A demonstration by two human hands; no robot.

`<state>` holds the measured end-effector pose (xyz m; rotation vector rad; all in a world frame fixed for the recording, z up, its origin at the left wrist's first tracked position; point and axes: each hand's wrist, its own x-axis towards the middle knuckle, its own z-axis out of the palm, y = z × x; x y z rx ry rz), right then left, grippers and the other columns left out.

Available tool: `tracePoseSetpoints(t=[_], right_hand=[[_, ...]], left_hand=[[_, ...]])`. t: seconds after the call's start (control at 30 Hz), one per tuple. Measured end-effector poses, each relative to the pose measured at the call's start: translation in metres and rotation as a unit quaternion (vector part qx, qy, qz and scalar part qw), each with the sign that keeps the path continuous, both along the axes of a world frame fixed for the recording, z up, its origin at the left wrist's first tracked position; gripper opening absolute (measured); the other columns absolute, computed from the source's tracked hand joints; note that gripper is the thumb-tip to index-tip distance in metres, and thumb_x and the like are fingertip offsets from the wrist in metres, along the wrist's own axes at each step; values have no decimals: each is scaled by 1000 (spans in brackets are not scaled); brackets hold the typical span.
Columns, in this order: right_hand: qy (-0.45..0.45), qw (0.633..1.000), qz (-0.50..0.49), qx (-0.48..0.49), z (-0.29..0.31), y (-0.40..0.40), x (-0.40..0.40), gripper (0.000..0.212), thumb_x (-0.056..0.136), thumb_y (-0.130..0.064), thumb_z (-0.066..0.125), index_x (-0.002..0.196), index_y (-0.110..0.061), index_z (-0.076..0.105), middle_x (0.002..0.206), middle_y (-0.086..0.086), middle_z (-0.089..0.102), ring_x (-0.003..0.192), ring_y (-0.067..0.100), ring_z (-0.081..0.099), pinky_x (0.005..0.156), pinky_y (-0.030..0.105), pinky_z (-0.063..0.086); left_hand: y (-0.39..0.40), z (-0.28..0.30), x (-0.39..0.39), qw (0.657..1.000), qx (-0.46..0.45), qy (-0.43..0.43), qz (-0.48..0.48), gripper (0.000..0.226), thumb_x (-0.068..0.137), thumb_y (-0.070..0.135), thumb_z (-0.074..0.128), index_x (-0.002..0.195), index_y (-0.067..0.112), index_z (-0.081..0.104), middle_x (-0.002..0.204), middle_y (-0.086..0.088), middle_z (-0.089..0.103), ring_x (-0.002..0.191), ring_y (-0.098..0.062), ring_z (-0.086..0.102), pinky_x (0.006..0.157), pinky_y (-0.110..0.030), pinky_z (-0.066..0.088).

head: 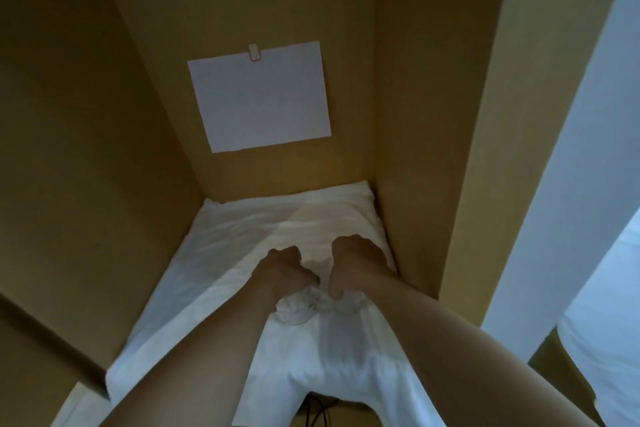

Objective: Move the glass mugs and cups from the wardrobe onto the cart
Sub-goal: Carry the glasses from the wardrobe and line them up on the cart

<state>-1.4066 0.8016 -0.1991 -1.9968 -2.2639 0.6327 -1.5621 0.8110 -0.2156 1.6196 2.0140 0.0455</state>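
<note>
**Inspector:** Start with the hands.

**Assistant:** The left hand is curled into a near fist, knuckles toward the back wall, with its fingers closed on the left glass mug just below it. The right hand is curled the same way and holds the right glass mug. Neither hand is spread. Whether the fingers pass through handles or wrap the rims cannot be told; the glass is blurred and partly covered.

**Inspector:** Position of the glassware?

**Assistant:** Both pieces sit low inside the wardrobe, on the white bedding that covers its floor, side by side and touching or very nearly so. They lie toward the open front, not the back.

**Inspector:** Orientation?

**Assistant:** Uncertain. The left mug shows a rounded outline facing the camera, which suggests its long axis runs roughly upright, mouth up. The right one is too hidden to judge.

**Inspector:** Why one in each hand?

**Assistant:** In his judgement, to carry two per trip, each gripped from above so it lifts straight off the soft bedding without tipping.

**Inspector:** Surroundings?

**Assistant:** A sheet of white paper is clipped to the back panel. No cart is in view.
</note>
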Motion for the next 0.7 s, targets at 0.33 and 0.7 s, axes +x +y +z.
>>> tracePoseSetpoints(t=[0.33,0.7], right_hand=[[8,999,-22,47,-14,-47,10,50,76,-19,77,118,-19,50,120,9,44,107,31,54,73,33,46],[71,976,-153,137,-39,-152,6,76,70,-35,80,140,-27,48,123,3,52,104,26,60,74,33,54]], left_hand=[[-55,2,3,995,25,93,-2,96,58,55,87,135,16,45,121,-3,59,105,-23,61,66,-27,51],[-124,-11,-29,998,58,26,-20,106,50,50,90,135,8,42,124,-8,55,112,-26,59,71,-28,48]])
